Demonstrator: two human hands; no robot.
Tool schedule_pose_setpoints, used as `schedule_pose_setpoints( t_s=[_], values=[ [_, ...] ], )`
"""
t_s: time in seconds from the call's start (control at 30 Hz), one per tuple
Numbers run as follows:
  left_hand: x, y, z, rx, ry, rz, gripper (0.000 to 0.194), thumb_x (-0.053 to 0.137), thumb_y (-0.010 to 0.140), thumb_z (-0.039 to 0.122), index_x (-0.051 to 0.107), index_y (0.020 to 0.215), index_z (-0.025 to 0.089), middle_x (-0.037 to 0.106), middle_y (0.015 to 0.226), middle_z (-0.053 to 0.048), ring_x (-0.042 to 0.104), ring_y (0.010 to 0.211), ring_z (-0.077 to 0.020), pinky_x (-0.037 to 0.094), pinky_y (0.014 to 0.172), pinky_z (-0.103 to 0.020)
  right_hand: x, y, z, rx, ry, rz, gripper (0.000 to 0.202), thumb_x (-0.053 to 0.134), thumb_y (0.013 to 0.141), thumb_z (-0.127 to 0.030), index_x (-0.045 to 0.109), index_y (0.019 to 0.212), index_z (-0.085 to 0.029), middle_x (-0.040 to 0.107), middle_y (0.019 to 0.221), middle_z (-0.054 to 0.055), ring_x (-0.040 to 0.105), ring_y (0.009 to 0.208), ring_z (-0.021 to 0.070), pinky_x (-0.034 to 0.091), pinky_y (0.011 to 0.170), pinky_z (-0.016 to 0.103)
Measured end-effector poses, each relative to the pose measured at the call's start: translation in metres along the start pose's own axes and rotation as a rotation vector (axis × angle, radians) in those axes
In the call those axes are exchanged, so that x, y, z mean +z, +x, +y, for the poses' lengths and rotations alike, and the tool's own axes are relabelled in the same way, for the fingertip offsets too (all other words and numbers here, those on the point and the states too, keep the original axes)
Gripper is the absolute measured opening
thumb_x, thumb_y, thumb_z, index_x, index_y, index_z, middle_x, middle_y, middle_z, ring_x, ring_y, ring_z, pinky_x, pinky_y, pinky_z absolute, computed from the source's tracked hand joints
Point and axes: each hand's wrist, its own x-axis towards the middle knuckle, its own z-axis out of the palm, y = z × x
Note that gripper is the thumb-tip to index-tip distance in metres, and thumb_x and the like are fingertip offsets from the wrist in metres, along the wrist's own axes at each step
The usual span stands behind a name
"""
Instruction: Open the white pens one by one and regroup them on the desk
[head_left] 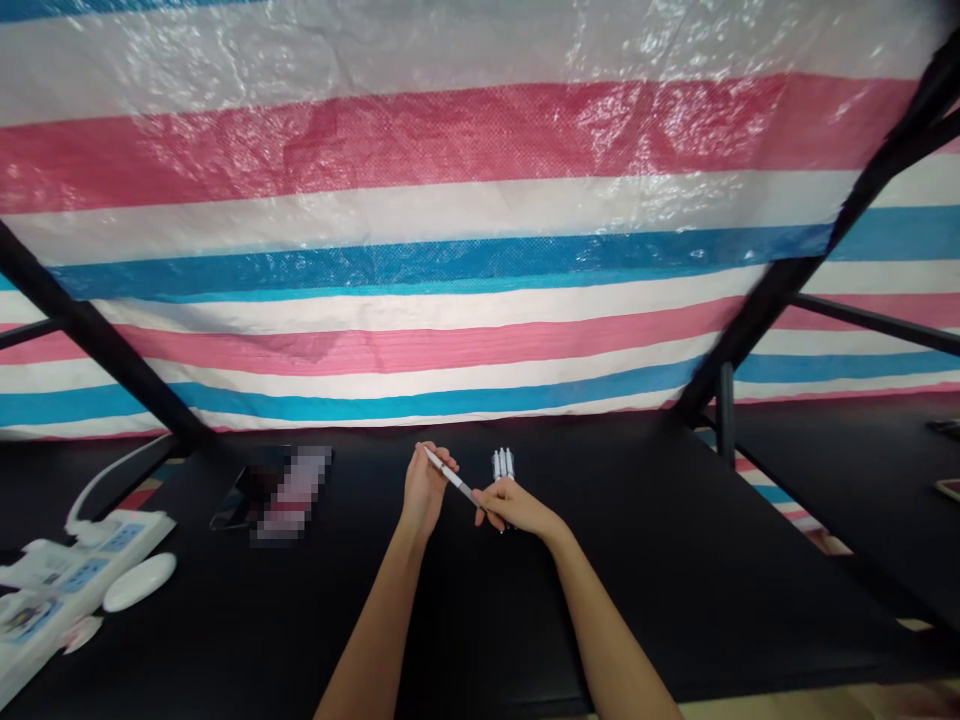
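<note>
And here's 1 slim, straight white pen (450,475), slanting between the hands above the smooth black bench (660,560)! The right hand's (521,507) fingers pinch its greyish end; the left hand (424,490) cups the white end, though whether those fingers grip, I can't tell. Just beyond the right hand, 3 white pens (502,463) line up. Behind, glossy, crinkled plastic sheeting (450,140) shows broad stripes.

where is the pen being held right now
In the head view, the pen sits just below centre, held in the right hand and slanting toward the left hand, left of the white pens.
</note>
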Motion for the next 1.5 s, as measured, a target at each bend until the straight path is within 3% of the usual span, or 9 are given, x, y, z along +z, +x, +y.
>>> schedule_pose_setpoints(
  t_s=[0.13,0.27,0.4,0.67,0.87,1.23,1.5],
  values=[
    [0.003,-0.001,-0.003,-0.176,-0.259,-0.004,0.024,0.047,0.087,0.039,0.044,0.075,0.019,0.032,0.05,0.008,0.031,0.037,-0.0043,0.029,0.037,-0.014,-0.009,0.001,0.0,-0.037,0.028,0.311,0.05,0.051,0.076,-0.06,0.061,0.055,-0.016,0.037,0.035,-0.006,0.03,0.034,0.0064,0.024,0.04,0.021],
    [-0.002,-0.001,-0.006,-0.363,-0.325,-0.088,0.037,0.036,0.089,0.047,0.042,0.069,0.018,0.023,0.046,0.009,0.019,0.031,-0.0029,0.012,0.028,-0.013,-0.022,0.002,0.006,-0.1,0.128,0.597,0.049,0.052,0.075,-0.061,0.057,0.053,-0.017,0.034,0.036,-0.007,0.029,0.036,0.0072,0.027,0.042,0.023],
    [-0.008,0.0,-0.007,-0.552,-0.301,-0.226,0.041,0.039,0.089,0.045,0.033,0.059,0.018,0.017,0.043,0.01,0.015,0.028,-0.0031,0.008,0.027,-0.014,-0.026,0.003,0.012,-0.1,0.199,0.729,0.049,0.053,0.073,-0.062,0.056,0.054,-0.018,0.033,0.036,-0.007,0.027,0.036,0.0071,0.024,0.04,0.023],
    [-0.018,0.006,-0.006,-0.611,-0.332,-0.314,0.029,0.043,0.085,0.031,0.033,0.06,0.019,0.016,0.042,0.01,0.016,0.028,-0.0036,0.007,0.028,-0.014,-0.03,0.003,0.017,-0.091,0.308,0.847,0.047,0.055,0.071,-0.062,0.053,0.054,-0.018,0.031,0.037,-0.007,0.023,0.034,0.0057,0.016,0.036,0.022],
    [-0.025,0.01,-0.003,-0.594,-0.345,-0.253,0.027,0.043,0.087,0.034,0.038,0.066,0.019,0.016,0.043,0.011,0.015,0.028,-0.0029,0.008,0.028,-0.013,-0.033,0.002,0.019,-0.088,0.356,0.888,0.046,0.057,0.069,-0.061,0.054,0.054,-0.018,0.031,0.038,-0.007,0.023,0.035,0.0054,0.015,0.035,0.022],
    [-0.038,0.014,0.023,-0.526,-0.33,-0.152,0.028,0.035,0.089,0.03,0.038,0.064,0.018,0.016,0.044,0.01,0.013,0.03,-0.0029,0.006,0.028,-0.013,-0.035,0.002,0.019,-0.086,0.368,0.89,0.045,0.057,0.07,-0.059,0.053,0.053,-0.018,0.032,0.037,-0.007,0.023,0.033,0.0053,0.015,0.034,0.023],
    [-0.039,0.013,0.027,-0.52,-0.315,-0.162,0.027,0.034,0.088,0.026,0.039,0.063,0.018,0.017,0.043,0.009,0.013,0.029,-0.0034,0.007,0.027,-0.013,-0.034,0.002,0.02,-0.081,0.402,0.901,0.044,0.06,0.068,-0.058,0.055,0.053,-0.018,0.032,0.037,-0.007,0.023,0.033,0.0047,0.014,0.034,0.022]
  ],
)
